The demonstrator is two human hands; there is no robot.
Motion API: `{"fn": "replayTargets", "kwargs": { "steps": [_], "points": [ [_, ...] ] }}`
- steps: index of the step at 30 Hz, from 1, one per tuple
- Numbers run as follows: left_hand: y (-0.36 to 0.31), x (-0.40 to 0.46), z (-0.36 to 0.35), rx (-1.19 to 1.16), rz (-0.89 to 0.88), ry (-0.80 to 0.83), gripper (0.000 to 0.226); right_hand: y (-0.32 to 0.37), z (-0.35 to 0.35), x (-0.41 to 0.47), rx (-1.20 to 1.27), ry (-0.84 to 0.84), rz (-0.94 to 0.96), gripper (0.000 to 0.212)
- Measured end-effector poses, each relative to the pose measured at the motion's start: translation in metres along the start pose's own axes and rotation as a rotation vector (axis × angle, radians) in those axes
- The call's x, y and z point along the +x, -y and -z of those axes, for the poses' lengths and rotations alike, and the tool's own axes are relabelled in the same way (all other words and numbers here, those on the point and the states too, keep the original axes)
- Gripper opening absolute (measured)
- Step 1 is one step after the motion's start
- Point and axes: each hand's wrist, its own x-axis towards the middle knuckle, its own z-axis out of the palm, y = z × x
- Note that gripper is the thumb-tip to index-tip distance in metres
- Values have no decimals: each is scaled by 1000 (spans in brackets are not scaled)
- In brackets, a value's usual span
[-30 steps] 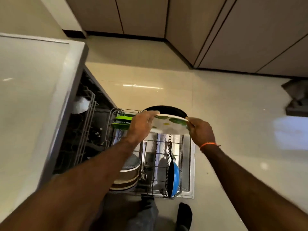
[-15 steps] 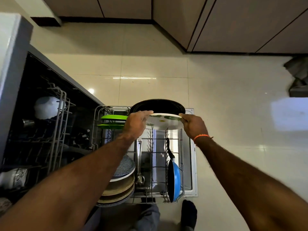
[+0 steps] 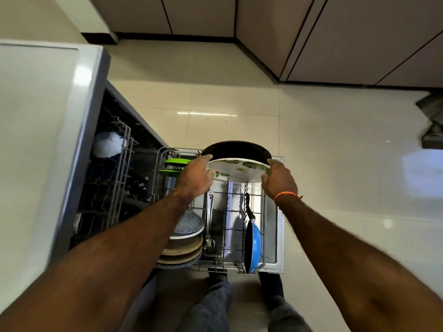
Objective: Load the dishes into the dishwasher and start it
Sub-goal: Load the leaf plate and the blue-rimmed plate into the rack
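My left hand [image 3: 195, 177] and my right hand [image 3: 279, 179] grip opposite edges of a white plate with green leaf print [image 3: 239, 171], held tilted above the far end of the pulled-out lower rack [image 3: 262, 236]. Right behind it stands a black round pan or plate [image 3: 237, 150]. The rack holds two green plates [image 3: 176, 165], a stack of grey and beige plates [image 3: 184, 240], a ladle [image 3: 209, 224] and a blue pan [image 3: 253, 248] on edge. The open dishwasher [image 3: 100, 149] is on the left with a white bowl [image 3: 107, 144] in its upper rack.
The white countertop [image 3: 31, 140] fills the left side. Beige floor tiles [image 3: 335, 164] stretch to the right, and brown cabinets [image 3: 311, 32] line the far wall. A grey object [image 3: 431, 123] sits at the right edge. My legs and feet [image 3: 239, 303] stand below the rack.
The camera view shifted while both hands kept hold of the leaf-print plate. The plate stayed over the far end of the rack, now tilted a little more toward me.
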Motion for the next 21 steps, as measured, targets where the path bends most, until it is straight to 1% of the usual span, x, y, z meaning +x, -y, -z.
{"fn": "replayTargets", "kwargs": {
  "steps": [3, 6, 8, 12, 14, 16, 18, 21],
  "points": [
    [-16, -41, 16, 40, -6, 34, 55, 12, 14, -30, -35, 72, 46, 52],
    [-31, -90, 33, 55, 39, 53, 50, 28, 31, -63, -94, 194, 177, 53],
    [-38, -122, 44, 29, 92, 36, 47, 40, 42, -82, -135, 242, 269, 53],
    [-53, -201, 63, -64, 178, -103, 35, 69, 67, -127, -221, 308, 445, 43],
    [-52, -237, 64, -132, 232, -167, 40, 83, 74, -148, -255, 297, 555, 35],
    [-50, -286, 67, -195, 289, -277, 47, 103, 79, -179, -280, 301, 695, 29],
    [-47, -326, 67, -239, 332, -351, 44, 122, 79, -207, -311, 314, 812, 26],
    [-44, -397, 60, -282, 432, -509, 39, 150, 71, -263, -390, 383, 1002, 20]
  ]
}}
